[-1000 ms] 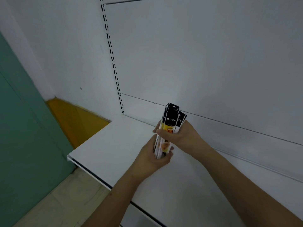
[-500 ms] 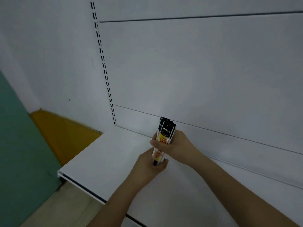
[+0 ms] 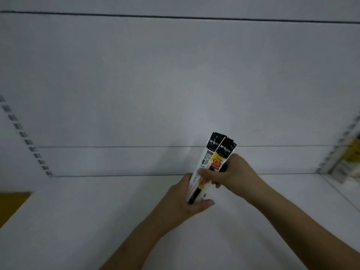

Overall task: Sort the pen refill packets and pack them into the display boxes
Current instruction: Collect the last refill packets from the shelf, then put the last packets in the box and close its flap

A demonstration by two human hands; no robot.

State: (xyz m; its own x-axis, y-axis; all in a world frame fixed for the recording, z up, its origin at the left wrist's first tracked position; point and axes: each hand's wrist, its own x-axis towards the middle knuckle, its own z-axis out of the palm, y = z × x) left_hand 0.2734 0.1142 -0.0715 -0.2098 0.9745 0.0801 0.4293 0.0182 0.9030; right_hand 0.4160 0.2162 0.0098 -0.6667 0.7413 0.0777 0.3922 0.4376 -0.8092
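Note:
A bundle of several pen refill packets (image 3: 215, 152), white with black tops and a yellow and red label, stands nearly upright above the white shelf (image 3: 97, 211). My left hand (image 3: 185, 201) grips the bundle's lower end from the left, thumb under it. My right hand (image 3: 231, 172) grips the bundle at its middle from the right, fingers curled over the front. No display box is in view.
The white back panel (image 3: 175, 84) rises behind the shelf, with slotted uprights at the left (image 3: 29, 141) and right (image 3: 339, 145). Blurred yellow and white goods (image 3: 350, 162) sit on the neighbouring shelf at the right edge. A yellow surface (image 3: 9, 203) shows at far left.
The view has swung right, so the left upright slid to the frame's edge and the right upright appeared. Both hands kept hold of the bundle, which now tilts a little more to the right.

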